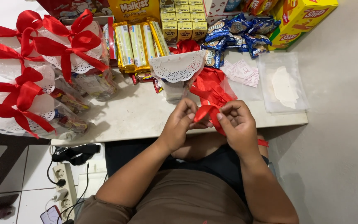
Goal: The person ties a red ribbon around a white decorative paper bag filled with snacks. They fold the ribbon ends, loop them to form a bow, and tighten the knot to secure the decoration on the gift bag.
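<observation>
Ribbon, red satin: looped between left hand and right hand, fingers of both pinching it; doily-topped clear snack bag just behind on surface.

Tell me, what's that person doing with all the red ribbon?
A person seated at a low white table holds a red ribbon in both hands, the left hand and right hand pinching a loop of it at the table's edge. Just behind stands a clear bag topped with a white paper doily. On the left lie finished bags with red bows. Snack packets and milk cartons line the back.
</observation>
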